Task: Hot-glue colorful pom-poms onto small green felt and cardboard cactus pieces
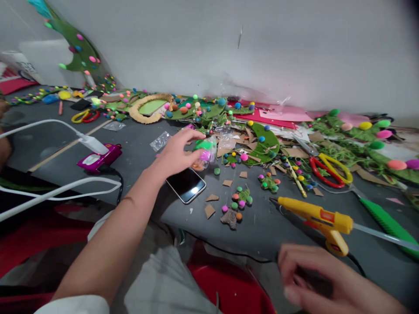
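My left hand (179, 150) reaches over the table, thumb and fingers apart. Its fingertips are at a clear plastic bag of colored pom-poms (207, 153); I see no firm grip on it. Partly under that hand lies a smartphone (188, 185), screen up. My right hand (309, 272), slightly blurred, hovers by the table's front edge with its fingers loosely curled and nothing visible in them. A yellow hot glue gun (314, 213) lies just beyond it, a clear glue stick in its back. Between the hands sit small pom-pom clusters (240, 200) and a gray crumpled piece (230, 219).
Red-and-yellow-handled scissors (330, 171), a pencil (296, 178) and a green-handled tool (386, 224) lie at right. Green felt shapes with pom-poms (263, 144) and cardboard scraps line the wall. A purple power adapter (100, 159) with white cables stands left. A person's hand shows at far left.
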Demonstrator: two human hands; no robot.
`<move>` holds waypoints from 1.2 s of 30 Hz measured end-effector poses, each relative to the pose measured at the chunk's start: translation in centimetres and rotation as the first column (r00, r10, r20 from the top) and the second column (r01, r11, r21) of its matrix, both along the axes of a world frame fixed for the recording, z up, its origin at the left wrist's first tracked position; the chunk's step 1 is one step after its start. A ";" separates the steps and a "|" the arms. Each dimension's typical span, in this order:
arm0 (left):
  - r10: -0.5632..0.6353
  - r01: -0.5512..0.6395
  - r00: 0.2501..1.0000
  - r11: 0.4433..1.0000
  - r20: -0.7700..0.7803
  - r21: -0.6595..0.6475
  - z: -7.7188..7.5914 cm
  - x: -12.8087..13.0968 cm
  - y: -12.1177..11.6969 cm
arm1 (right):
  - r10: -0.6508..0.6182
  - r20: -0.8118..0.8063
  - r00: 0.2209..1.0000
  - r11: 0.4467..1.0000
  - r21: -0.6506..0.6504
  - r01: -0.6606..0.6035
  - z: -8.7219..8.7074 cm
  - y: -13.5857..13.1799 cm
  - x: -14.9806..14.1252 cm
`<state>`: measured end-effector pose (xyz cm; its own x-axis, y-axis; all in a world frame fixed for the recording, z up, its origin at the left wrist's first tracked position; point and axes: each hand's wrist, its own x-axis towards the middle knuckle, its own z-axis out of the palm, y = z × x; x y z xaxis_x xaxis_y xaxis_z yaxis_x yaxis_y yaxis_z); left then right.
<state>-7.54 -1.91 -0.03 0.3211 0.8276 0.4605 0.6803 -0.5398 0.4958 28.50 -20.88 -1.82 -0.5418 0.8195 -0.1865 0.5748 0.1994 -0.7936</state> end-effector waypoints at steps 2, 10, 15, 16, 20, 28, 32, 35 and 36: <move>-0.116 0.116 0.993 0.993 0.038 -0.004 0.2 1.5 -2.5 | -0.092 -0.076 0.993 0.985 0.140 0.102 0.9 1.5 -1.3; -0.406 0.422 0.902 0.901 0.149 -0.103 -0.6 5.3 -7.5 | -0.277 -0.285 0.917 0.849 0.374 0.373 1.5 4.3 -5.4; -0.413 0.457 0.889 0.829 0.197 -0.322 -0.6 6.3 -8.1 | -0.296 -0.305 0.905 0.846 0.357 0.397 1.0 4.6 -5.5; -0.406 0.455 0.890 0.826 0.208 -0.333 -0.6 6.4 -8.1 | -0.307 -0.304 0.902 0.844 0.350 0.406 0.9 4.6 -5.5; -0.388 0.482 0.870 0.800 0.305 -0.358 -0.8 6.8 -8.2 | -0.346 -0.295 0.891 0.841 0.323 0.433 0.5 4.3 -5.3; -0.424 0.560 0.814 0.756 0.397 -0.339 -1.3 7.1 -8.2 | -0.348 -0.263 0.900 0.808 0.403 0.430 0.8 4.3 -5.5; -0.464 0.568 0.813 0.765 0.351 -0.304 -1.4 7.3 -8.4 | -0.376 -0.308 0.874 0.807 0.355 0.472 0.8 4.3 -5.6; -0.440 0.525 0.843 0.798 0.310 -0.297 -1.5 7.5 -8.8 | -0.362 -0.306 0.880 0.824 0.337 0.456 0.8 4.2 -5.7; -0.426 0.504 0.856 0.813 0.292 -0.293 -1.6 7.6 -8.9 | -0.353 -0.298 0.887 0.831 0.335 0.444 0.9 4.2 -5.7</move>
